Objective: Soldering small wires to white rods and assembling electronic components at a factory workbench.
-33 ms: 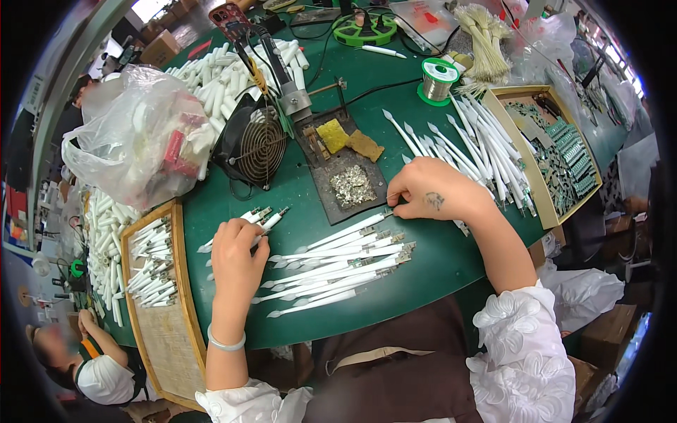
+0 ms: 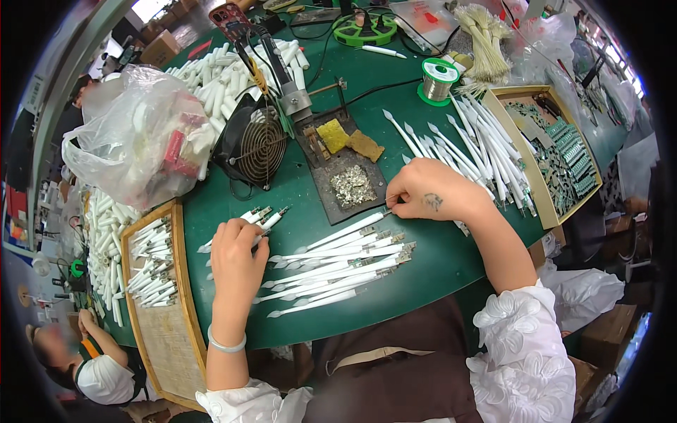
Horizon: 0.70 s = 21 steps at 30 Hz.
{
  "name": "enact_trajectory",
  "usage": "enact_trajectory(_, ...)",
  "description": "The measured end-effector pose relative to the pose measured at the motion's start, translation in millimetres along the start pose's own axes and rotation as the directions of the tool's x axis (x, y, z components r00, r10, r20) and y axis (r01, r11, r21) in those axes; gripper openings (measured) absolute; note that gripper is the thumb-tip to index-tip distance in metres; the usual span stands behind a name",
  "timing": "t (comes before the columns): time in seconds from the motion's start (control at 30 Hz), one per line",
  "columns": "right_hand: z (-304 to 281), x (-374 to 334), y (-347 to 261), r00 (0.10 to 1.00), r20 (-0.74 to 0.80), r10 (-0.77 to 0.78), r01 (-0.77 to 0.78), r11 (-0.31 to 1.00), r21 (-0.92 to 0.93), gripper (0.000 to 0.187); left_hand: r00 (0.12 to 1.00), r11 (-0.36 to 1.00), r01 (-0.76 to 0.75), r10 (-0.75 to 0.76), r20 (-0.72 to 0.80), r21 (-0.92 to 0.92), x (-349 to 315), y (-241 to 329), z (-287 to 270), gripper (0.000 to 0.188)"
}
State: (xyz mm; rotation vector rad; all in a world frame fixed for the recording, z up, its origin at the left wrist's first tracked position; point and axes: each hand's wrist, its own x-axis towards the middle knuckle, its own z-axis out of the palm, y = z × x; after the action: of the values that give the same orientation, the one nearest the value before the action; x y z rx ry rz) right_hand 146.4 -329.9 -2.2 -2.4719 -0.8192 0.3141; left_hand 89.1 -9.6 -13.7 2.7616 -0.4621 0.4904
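Note:
My right hand [image 2: 435, 192] pinches the circuit end of a slim white stick with a pointed flame-like tip [image 2: 345, 233], thumb and forefinger closed. That stick lies at the far side of a row of similar white sticks [image 2: 331, 273], their metal-and-board ends toward the right. To the left, my left hand [image 2: 238, 255] is curled over a small group of the same white sticks [image 2: 271, 221]. Its fingers and thumb are bent down around them; the part under the palm is hidden.
Beyond lie a dark pad [image 2: 321, 185] with solder scraps [image 2: 352, 186], a yellow sponge [image 2: 332, 135], a small fan [image 2: 257, 144] and a solder spool [image 2: 438, 81]. More white sticks [image 2: 486, 151] and a box of circuit boards [image 2: 511, 90] stand right, a wooden-framed tray [image 2: 155, 331] left.

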Motion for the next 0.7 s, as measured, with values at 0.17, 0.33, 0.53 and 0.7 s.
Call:
enact_trajectory(0.17, -7.9, 7.1, -21.9, 0.999, 0.009, 0.037, -0.038, 0.977, 0.212, 0.012, 0.998, 0.991, -0.066, 0.062, -0.033, -0.117, 16.1, 36.2, -6.4, 0.017)
enact_trajectory(0.33, 14.9, 15.9, -28.9, 0.993, -0.049, 0.11, -0.069, 0.851, 0.52, 0.015, 0.957, 0.809, 0.079, 0.102, 0.272, -0.582, 41.1, 64.3, 9.3, 0.015)
enact_trajectory(0.53, 23.3, 21.1, -33.1, 0.982, -0.061, 0.177, -0.096, 0.755, 0.648, 0.018, 0.798, 0.422, 0.554, -0.025, 0.602, -0.718, 47.6, 53.0, 21.6, 0.012)
enact_trajectory(0.7, 22.7, 19.7, -36.8, 0.977, -0.194, 0.093, 0.032, 0.832, 0.554, 0.009, 0.745, 0.277, 0.642, -0.001, 0.667, -0.715, 46.7, 45.6, 25.2, 0.012)
